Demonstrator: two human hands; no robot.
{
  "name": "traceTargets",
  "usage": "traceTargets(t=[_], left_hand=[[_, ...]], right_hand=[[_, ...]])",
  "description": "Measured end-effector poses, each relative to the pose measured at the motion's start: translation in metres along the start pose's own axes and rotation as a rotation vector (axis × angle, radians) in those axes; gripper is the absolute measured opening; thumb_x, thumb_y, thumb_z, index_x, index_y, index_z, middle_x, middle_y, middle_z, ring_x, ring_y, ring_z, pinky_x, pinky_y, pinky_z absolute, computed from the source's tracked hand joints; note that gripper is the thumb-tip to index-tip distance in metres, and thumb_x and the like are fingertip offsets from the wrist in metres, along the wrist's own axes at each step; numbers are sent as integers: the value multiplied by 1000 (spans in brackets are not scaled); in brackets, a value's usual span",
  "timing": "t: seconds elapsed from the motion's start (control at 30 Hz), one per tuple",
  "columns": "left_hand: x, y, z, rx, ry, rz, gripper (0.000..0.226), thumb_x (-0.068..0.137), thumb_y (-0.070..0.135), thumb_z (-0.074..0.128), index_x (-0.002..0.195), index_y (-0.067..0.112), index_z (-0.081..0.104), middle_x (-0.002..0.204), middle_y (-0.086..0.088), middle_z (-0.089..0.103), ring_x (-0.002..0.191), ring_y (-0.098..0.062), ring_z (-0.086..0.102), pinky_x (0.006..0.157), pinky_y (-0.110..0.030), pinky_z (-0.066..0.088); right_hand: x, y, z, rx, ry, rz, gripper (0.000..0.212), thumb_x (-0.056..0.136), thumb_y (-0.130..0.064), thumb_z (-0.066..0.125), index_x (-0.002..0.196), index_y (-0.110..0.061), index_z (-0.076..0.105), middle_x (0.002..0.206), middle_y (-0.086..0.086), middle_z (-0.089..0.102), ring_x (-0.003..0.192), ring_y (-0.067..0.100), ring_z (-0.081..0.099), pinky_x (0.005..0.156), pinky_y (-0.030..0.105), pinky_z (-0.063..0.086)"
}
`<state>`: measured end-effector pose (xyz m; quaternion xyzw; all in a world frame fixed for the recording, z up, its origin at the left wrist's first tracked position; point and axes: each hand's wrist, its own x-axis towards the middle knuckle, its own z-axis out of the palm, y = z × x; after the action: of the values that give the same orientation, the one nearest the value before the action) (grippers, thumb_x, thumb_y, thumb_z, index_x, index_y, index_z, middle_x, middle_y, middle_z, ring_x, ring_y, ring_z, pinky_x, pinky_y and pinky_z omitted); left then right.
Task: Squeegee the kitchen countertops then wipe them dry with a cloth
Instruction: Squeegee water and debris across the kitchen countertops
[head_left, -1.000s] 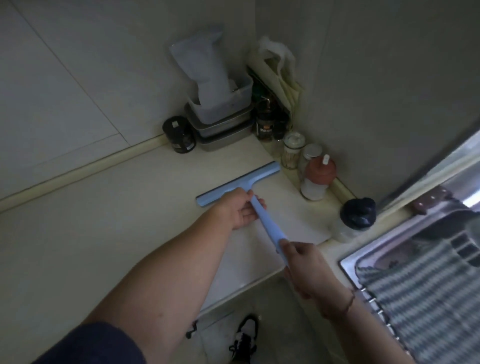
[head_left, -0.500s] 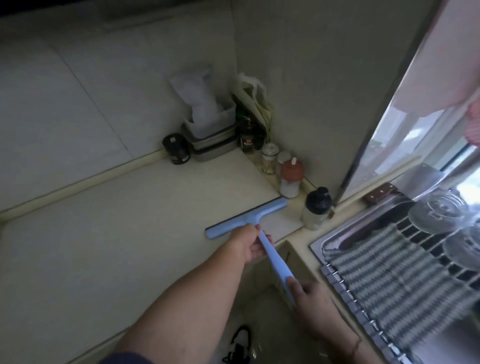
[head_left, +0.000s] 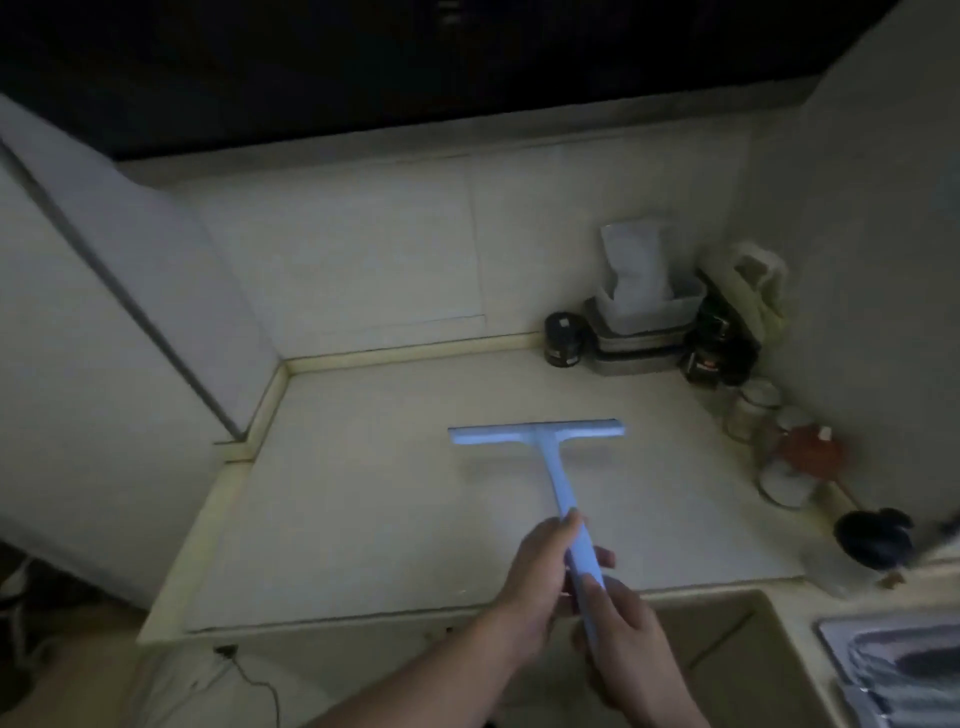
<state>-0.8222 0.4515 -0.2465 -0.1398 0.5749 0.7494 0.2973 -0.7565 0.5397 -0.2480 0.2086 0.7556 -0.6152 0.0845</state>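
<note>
Item: blue squeegee (head_left: 540, 441), blade on the countertop (head_left: 363, 519) mid-surface, parallel to the back edge; handle runs back toward the front edge. Left hand (head_left: 540, 566) grips the handle farther up, nearer the blade; right hand (head_left: 618, 639) grips its end. Blade lies ahead of both hands

Smooth pale-blue plastic squeegee (head_left: 540, 436) on a matt, stone-like countertop (head_left: 363, 519)

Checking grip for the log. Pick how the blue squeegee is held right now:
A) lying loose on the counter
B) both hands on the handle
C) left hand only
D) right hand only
B: the left hand and right hand both wrap the handle of the squeegee, its blade across the countertop.
</note>
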Motion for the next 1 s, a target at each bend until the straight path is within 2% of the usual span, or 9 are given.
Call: traceTargets(t=[0.07, 0.17, 0.23, 0.37, 0.5, 0.7, 0.83, 1.0], left_hand=[[-9, 29, -47, 11, 53, 108, 27, 98, 33, 48, 110, 10, 56, 89, -10, 71, 71, -28, 67, 64, -32, 51], [-1, 70, -121, -41, 133, 179, 24, 99, 23, 49, 110, 4, 58, 95, -13, 70, 73, -30, 68, 75, -45, 54], [16, 100, -170, -162, 215, 183, 18, 99, 18, 50, 103, 2, 59, 94, -15, 69, 71, -29, 68, 81, -48, 53], [70, 156, -277, -260, 285, 119, 17, 97, 8, 50, 87, 0, 60, 79, -14, 68, 63, -22, 67, 63, -34, 56], [129, 200, -354, -250, 252, 24, 20, 97, 5, 48, 82, 0, 59, 70, -14, 66, 56, -20, 65, 55, -31, 57], [211, 234, -405, -221, 195, -121, 27, 102, 18, 46, 81, 1, 50, 75, -15, 59, 40, -15, 62, 40, -25, 53], [236, 237, -411, -193, 155, -143, 32, 103, 21, 43, 78, 2, 49, 52, -9, 62, 36, -12, 60, 39, -22, 51], [248, 244, -414, -219, 160, -162, 26, 101, 23, 47, 83, 4, 47, 71, -13, 52, 34, -15, 56, 35, -23, 49]], right_hand=[[1, -20, 40, 23, -91, -13, 19, 95, -33, 52, 95, -23, 69, 55, 0, 62, 44, 13, 54, 51, 24, 40], [5, -48, 108, 61, -172, 24, 32, 94, -37, 53, 87, -8, 64, 49, 6, 55, 41, 19, 48, 49, 26, 37], [14, -63, 155, 56, -178, 20, 37, 95, -40, 51, 83, -8, 65, 48, 6, 56, 40, 19, 47, 47, 24, 36], [53, -92, 254, 74, -203, 27, 38, 99, -31, 45, 88, 2, 59, 52, 9, 52, 37, 21, 45, 39, 21, 32], [111, -115, 344, 127, -163, 54, 38, 101, -28, 40, 95, 8, 53, 59, 11, 47, 37, 22, 43, 39, 24, 30], [178, -135, 413, 196, -22, 149, 40, 102, -28, 38, 102, 9, 51, 61, 9, 36, 38, 16, 32, 37, 20, 26], [197, -141, 427, 178, 56, 161, 35, 100, -27, 39, 97, 5, 53, 62, 9, 37, 40, 16, 34, 37, 19, 28], [209, -146, 429, 158, 48, 196, 37, 100, -27, 42, 99, 8, 53, 61, 10, 42, 39, 16, 34, 36, 18, 28]])
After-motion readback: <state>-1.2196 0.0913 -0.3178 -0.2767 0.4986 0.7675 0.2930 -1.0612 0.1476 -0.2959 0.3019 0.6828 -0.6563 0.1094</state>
